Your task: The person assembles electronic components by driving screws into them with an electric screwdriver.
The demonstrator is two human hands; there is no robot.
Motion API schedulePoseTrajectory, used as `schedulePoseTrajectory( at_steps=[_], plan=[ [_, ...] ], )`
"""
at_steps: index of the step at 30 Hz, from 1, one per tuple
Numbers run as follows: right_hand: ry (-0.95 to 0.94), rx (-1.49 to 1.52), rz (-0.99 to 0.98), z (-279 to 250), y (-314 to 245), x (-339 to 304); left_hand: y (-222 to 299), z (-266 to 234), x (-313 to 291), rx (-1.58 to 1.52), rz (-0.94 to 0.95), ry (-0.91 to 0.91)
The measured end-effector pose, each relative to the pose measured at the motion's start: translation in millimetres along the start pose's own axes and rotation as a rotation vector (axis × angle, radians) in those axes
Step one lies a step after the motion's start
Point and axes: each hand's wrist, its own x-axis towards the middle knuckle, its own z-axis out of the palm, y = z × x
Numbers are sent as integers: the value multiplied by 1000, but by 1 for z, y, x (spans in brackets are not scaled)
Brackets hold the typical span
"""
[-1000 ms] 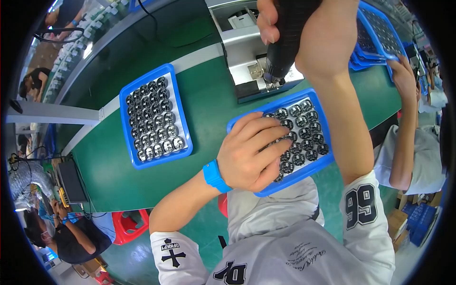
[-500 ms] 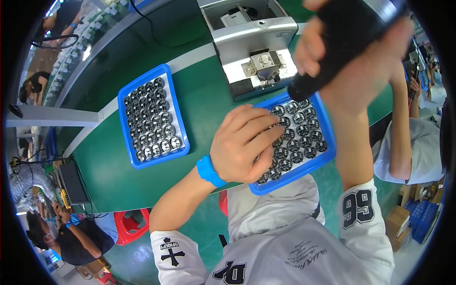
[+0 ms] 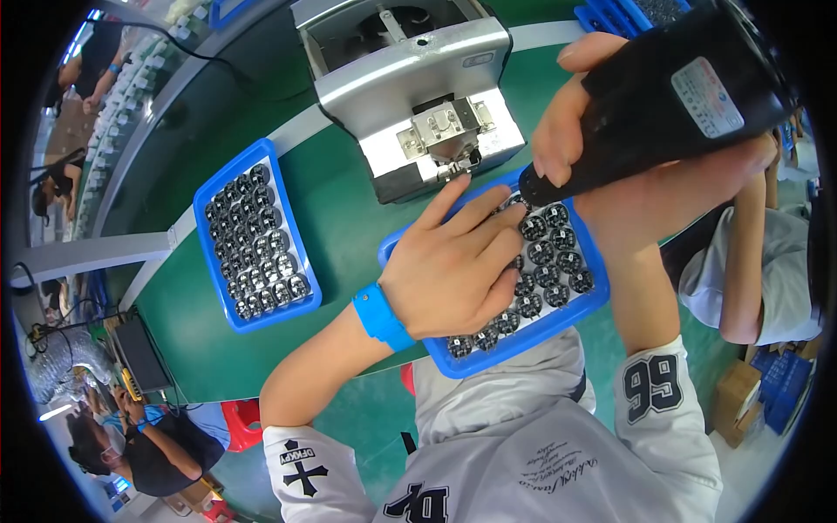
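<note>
My right hand is closed round a black electric screwdriver with a tapered nose and a pale label. The nose points down over the far edge of a blue tray. Rows of round, shiny dark parts sit on a white liner in that tray. Above its left half my left hand lies palm down, fingers spread, with a blue band on the wrist. One fingertip reaches close to the front of a silver screw feeder. What lies beneath the palm is hidden.
A second blue tray of similar parts lies to the left on the green table. A blue bin with small pieces stands at the far right. Metal rails run along the left. Co-workers sit on both sides.
The screwdriver has come lower and tilted flatter, showing its label. My left hand's fingers have spread and stretched toward the feeder. The view has shifted, so the feeder and trays appear further left.
</note>
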Motion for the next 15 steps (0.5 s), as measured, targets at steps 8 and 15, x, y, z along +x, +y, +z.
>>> schedulePoseTrajectory(
  at_steps=[8,15],
  plan=[
    [-251,-113,-87,-23,11,9,-1,0,2,3,-13,5],
    [-122,-101,24,-10,11,-3,-6,4,0,-33,-18,44]
  ],
)
